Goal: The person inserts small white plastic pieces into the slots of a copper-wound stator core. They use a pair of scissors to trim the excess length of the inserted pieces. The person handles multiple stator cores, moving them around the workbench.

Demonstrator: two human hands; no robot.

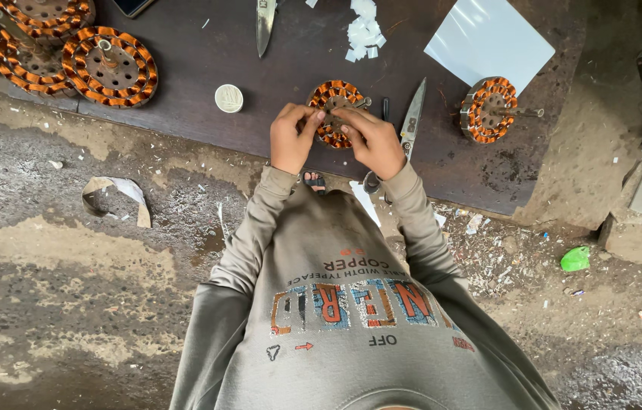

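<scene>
A round stator wound with orange copper coils (334, 97) lies on a dark board (207, 68) in front of me. My left hand (292, 137) pinches its near-left edge with fingertips. My right hand (372, 140) grips its near-right edge, fingers curled over the coils. Both hands touch the stator at once. A short shaft sticks out at its far right.
Another wound stator (489, 110) lies to the right, several more (108, 67) at far left. Scissors (410, 125) rest beside my right hand, a blade (264, 23) at the top. A white sheet (489, 42), paper scraps (364, 30), a small round cap (229, 98). Dirty ground with litter surrounds the board.
</scene>
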